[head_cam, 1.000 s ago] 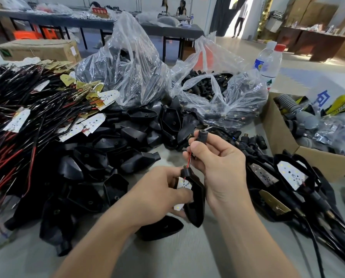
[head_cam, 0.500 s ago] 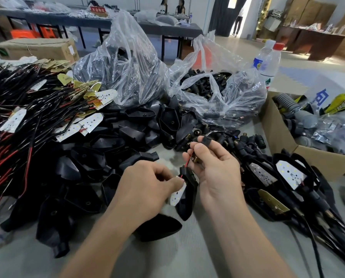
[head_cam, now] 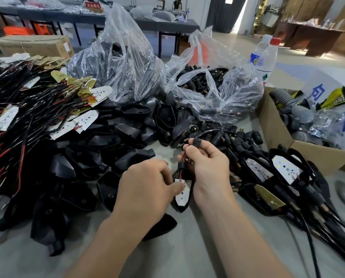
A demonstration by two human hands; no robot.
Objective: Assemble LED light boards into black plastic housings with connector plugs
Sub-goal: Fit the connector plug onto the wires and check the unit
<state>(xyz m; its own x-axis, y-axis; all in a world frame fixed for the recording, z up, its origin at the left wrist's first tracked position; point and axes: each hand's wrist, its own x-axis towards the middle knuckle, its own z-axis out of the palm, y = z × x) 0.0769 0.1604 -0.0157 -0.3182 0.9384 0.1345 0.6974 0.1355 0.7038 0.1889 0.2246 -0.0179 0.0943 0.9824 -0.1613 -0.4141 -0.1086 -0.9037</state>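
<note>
Sitting in its black housing [head_cam: 180, 207], the white LED board [head_cam: 183, 194] is over the grey surface [head_cam: 187, 247], right between your wrists. Your left hand [head_cam: 145, 189] has its fingers curled and pinches the board's upper end with the thumb. Your right hand [head_cam: 207, 165] grips the wires [head_cam: 180, 174], red and black, above the housing's neck. Empty housings [head_cam: 111, 137] lie heaped to your left. Loose connector plugs [head_cam: 237, 137] lie beyond your right hand, with finished units [head_cam: 283, 169] beside a cardboard box [head_cam: 275, 137].
</note>
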